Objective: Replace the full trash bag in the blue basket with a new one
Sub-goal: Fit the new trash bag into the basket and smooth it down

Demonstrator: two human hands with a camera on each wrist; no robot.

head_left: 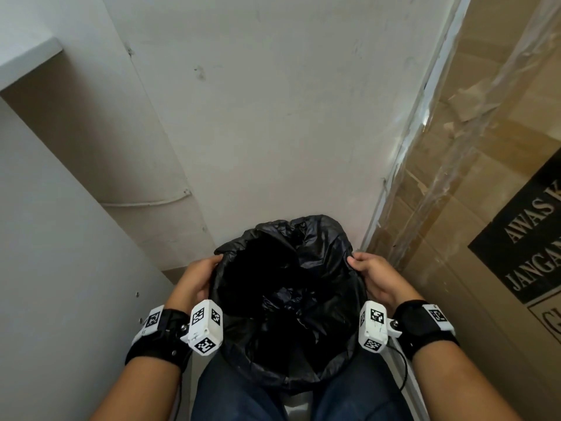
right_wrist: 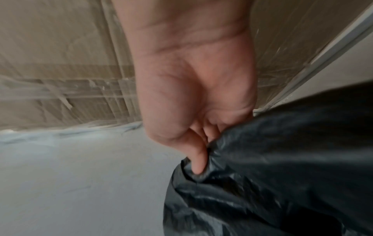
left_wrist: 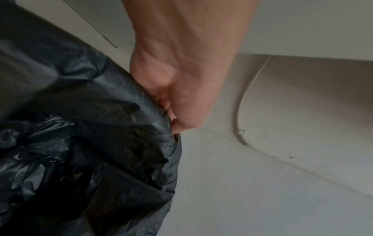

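Both hands on the bag rim

Now your left hand [head_left: 197, 278] and right hand [head_left: 372, 276] each hold a pinching grip on opposite edges of the black trash bag [head_left: 288, 299], open between your knees. Right, a cardboard box [head_left: 491, 208] reads "AWAS" and "JANGAN".

Both forearms are bare, no sleeves. Each wrist wears a black strap [head_left: 158, 338] with a white camera block [head_left: 205, 327] bolted on, covered in black-and-white square tags. The right strap [head_left: 425, 326] has the same white block [head_left: 372, 326], with a thin black cable [head_left: 405, 372] looping off just below it. Dark blue jeans [head_left: 230, 390] sit below the blocks.
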